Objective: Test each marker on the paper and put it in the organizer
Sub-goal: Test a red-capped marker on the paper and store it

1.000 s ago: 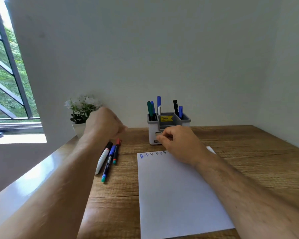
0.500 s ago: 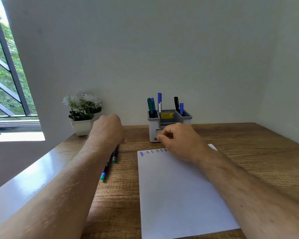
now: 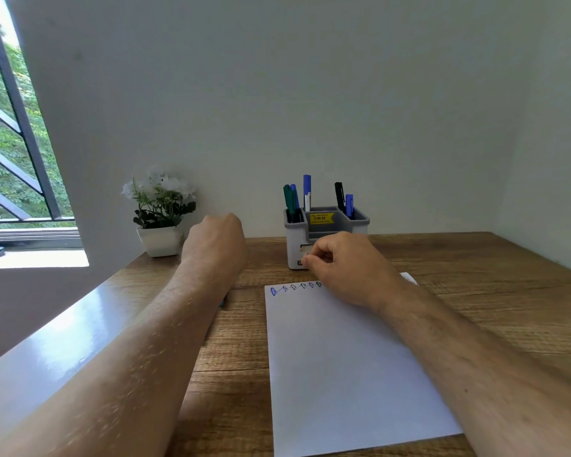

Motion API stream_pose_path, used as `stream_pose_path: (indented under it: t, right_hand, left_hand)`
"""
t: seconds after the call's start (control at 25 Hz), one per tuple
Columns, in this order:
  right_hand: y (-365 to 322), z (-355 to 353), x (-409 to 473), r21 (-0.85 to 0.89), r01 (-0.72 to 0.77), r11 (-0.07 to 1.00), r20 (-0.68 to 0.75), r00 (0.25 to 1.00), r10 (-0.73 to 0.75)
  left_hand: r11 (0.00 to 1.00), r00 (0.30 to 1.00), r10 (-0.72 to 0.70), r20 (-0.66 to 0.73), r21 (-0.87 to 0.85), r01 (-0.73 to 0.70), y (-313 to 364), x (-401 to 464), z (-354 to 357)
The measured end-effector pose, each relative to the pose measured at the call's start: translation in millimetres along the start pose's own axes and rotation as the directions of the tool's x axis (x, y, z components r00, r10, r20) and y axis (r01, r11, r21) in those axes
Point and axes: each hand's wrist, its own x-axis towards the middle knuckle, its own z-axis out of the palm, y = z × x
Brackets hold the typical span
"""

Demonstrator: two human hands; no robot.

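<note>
left hand [image 3: 216, 247] fisted, right hand [image 3: 350, 268] curled on paper [image 3: 343, 374]

Soft daylight from the window [image 3: 10, 133] at left, glare on the glossy sill [image 3: 63, 331], blurred forearms, wide-angle bending.

Plain pale wall [image 3: 310, 94] behind a wooden desk [image 3: 475, 291]; barred window [image 3: 10, 143] (greenery outside) left.

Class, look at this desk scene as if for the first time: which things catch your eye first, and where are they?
Two bare forearms reach in from below, the left hand curled over the desk, the right hand resting at the top of the white paper. Behind it by the wall stands a grey organizer holding upright markers. A white-flowered potted plant sits to its left, near the window.
</note>
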Motion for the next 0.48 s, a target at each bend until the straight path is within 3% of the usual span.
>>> stream_pose_path:
  t: [0.32, 0.48]
  right_hand:
    - [2.2, 0.4, 0.2, 0.006, 0.002, 1.000, -0.001, 1.000, -0.002]
    - [5.0, 2.8, 2.1, 0.001, -0.005, 1.000, -0.001, 1.000, 0.005]
  left_hand:
    - [0.991, 1.000, -0.004, 0.012, 0.132, 0.002, -2.4, -1.8, 24.1]
    - [0.998, 1.000, -0.006, 0.024, 0.063, 0.004, 4.8, -1.2, 29.7]
